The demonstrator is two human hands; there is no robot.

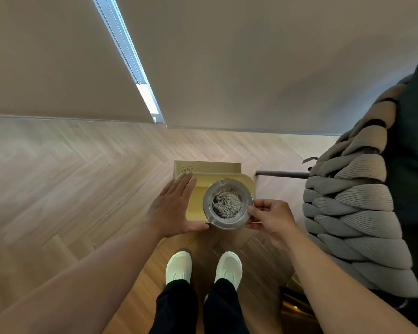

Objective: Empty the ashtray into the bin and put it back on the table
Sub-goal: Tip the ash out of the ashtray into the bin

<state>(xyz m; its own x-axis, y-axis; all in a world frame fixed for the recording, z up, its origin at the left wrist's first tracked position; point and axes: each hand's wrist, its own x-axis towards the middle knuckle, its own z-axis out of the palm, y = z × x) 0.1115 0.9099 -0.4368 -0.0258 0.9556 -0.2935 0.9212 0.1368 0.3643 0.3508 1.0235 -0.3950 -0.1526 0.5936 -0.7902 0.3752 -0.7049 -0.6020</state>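
The person stands on a herringbone wood floor (58, 179) and looks straight down past both bare forearms at a yellow bin (198, 201) set on the floor in front of two white shoes (179, 266). The right hand (273, 218) holds a round metal ashtray (228, 204) by its right rim, the fingers (252, 209) clamped on the edge with the thumb on top. The ashtray is held level above the right part of the bin's opening, and a heap of grey ash (226, 205) lies in its bowl. The left hand (171, 208) is open and flat, its fingers together and stretched out, palm down along the left side of the bin; whether it touches the rim cannot be told. It holds nothing. Behind the bin stands a flat tan panel (210, 167) with a handwritten mark near its left corner. To the right is a chair (352, 208) wrapped in thick braided grey and beige cushioning, with a dark bar (282, 174) running out from it toward the bin. Beyond the floor hang beige blinds (58, 56), with a bright strip of window (130, 56) between them.
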